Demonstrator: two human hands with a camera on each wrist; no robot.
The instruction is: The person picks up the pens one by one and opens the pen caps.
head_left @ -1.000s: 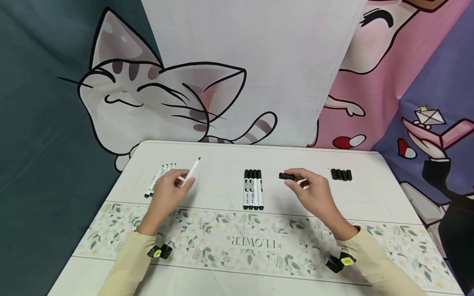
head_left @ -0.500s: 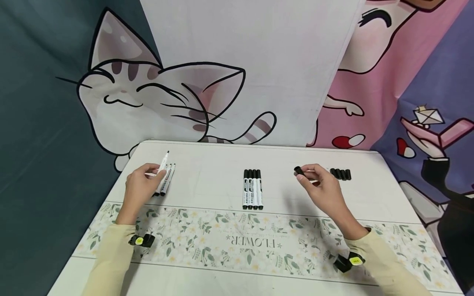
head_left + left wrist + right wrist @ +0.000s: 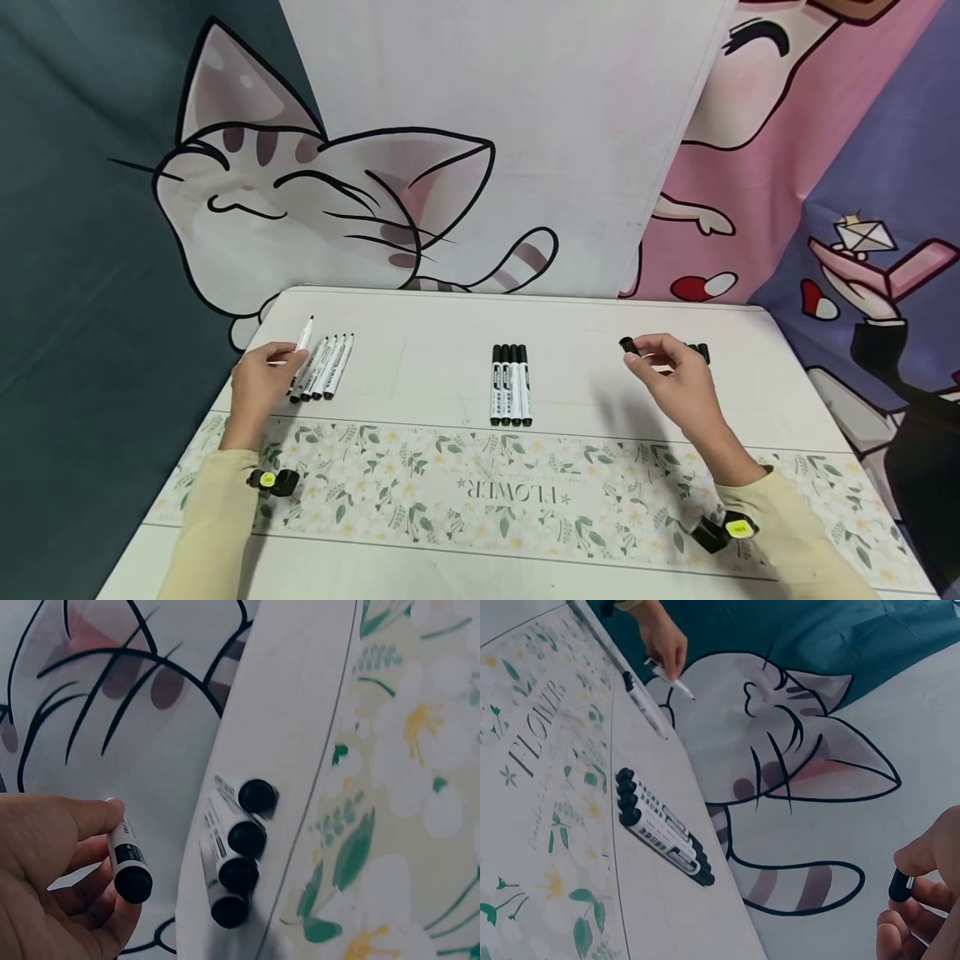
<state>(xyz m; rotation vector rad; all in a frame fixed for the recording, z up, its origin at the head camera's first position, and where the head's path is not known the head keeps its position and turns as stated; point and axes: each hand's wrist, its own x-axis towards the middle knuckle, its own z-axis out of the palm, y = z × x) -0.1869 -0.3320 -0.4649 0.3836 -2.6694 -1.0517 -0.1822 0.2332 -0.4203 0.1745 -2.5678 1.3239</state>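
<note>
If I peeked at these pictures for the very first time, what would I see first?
Probably the big smiling cartoon cat painted on the cloth behind the white table. Next, the two hands above it: the left hand holds an uncapped white marker pen beside a row of uncapped markers, and the right hand pinches a small black cap. Four capped markers lie mid-table.

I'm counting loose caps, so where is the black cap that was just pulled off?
In the head view the black cap is pinched in the right hand, above the table's far right, just left of the row of caps.
</note>
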